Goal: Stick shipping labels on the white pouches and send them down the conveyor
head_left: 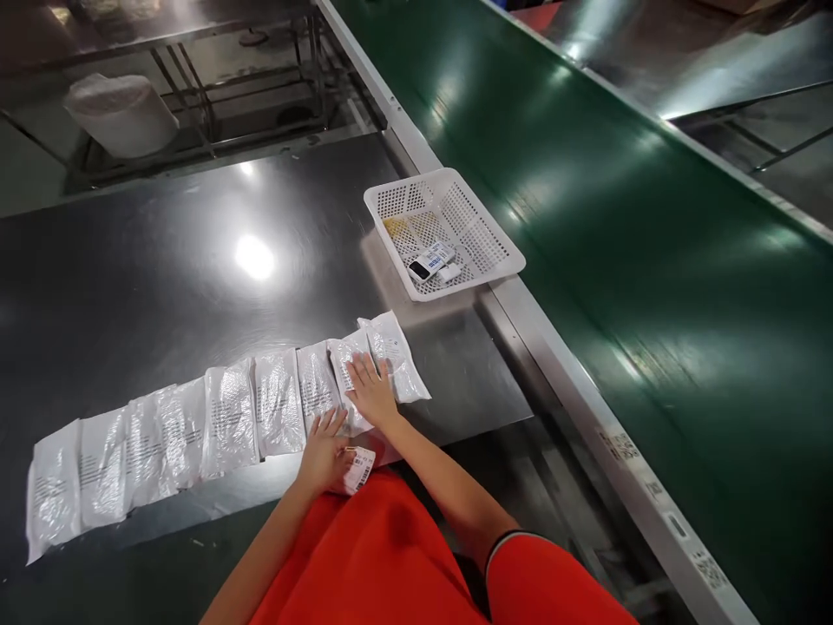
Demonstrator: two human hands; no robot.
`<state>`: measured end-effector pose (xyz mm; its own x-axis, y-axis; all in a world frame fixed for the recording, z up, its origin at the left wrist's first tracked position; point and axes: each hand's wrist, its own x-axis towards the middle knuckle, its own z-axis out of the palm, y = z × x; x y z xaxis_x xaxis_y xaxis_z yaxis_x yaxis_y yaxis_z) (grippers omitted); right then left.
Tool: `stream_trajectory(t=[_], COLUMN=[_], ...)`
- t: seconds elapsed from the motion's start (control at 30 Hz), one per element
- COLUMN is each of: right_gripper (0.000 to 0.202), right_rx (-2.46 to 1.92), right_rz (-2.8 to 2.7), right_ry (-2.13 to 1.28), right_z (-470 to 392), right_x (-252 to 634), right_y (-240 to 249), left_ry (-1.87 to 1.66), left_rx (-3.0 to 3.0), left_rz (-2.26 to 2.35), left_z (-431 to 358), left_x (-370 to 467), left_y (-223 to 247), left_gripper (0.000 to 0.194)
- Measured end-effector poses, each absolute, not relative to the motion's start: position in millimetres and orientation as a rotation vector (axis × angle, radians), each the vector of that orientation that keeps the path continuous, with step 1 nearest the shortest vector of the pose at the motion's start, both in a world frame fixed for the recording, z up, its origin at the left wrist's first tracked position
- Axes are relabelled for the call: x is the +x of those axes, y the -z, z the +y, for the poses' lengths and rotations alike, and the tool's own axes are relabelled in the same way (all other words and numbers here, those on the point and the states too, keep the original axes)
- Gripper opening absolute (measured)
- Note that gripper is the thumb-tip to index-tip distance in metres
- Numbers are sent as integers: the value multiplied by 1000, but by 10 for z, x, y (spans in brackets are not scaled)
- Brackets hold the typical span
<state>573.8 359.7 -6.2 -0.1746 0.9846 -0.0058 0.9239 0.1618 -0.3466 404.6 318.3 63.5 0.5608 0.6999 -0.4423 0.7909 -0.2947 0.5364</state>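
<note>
Several white printed plastic pouches [231, 417] lie side by side in an overlapping row along the front of the steel table. My right hand [374, 395] rests with spread fingers on the second pouch from the right [344, 354]. Just beyond it is the rightmost pouch [396, 356], turned a little askew. At the table's front edge, my left hand [322, 456] holds white barcode labels [360, 469] near the thumb, close to my red clothing. Part of the labels is hidden by the hand.
A white perforated basket [501, 260] sits at the table's right side against the conveyor frame, with a small white-and-black device [433, 260] inside. A green conveyor belt [625, 260] runs along the right. A white lined bin [123, 117] stands beyond the steel table [162, 278].
</note>
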Motion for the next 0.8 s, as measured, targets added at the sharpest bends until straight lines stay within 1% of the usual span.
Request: stream_trajectory(t=[0.1,0.2,0.3,0.37,0.4,0.47,0.5,0.63,0.73,0.8], right_gripper=[61,51,44,47,52,61,62,57,57,54], right_rx=[-1788,-1788,-2000,-2121,-2143,-2154,-2152,-2055,-1955,-1907], right_rz=[-2354,-2357,-2129,-1990,-1964,-1915,-1845,-1512,-1353,-1175], right_ry=[-396,-359,-244,-195,-199,-250,-301,-544,-714,-830], right_z=[3691,3785,3804,3784,3776,3781,3796,3874,3838,3756], right_x=[5735,5849,6049,6154,6186,6225,6251,6573,6985,7175], right_y=[125,102,30,19,31,70,88,96,80,98], left_ry=[144,138,150,204,235,276,275,247,255,246], left_rx=[2090,2112,2127,2122,2114,2091,2081,2068,2072,2076], left_rz=[1148,1144,1120,1096,1088,1089,1097,1108,1093,1085], left_z=[3191,3226,3277,3305,3315,3328,3331,3323,3305,3299], left_x=[4216,4288,4321,4346,4359,4378,4382,4365,4348,4341], left_y=[-652,-604,-513,-455,-433,-410,-410,-447,-467,-469], left_gripper=[11,14,18,16,14,14,14,17,14,15])
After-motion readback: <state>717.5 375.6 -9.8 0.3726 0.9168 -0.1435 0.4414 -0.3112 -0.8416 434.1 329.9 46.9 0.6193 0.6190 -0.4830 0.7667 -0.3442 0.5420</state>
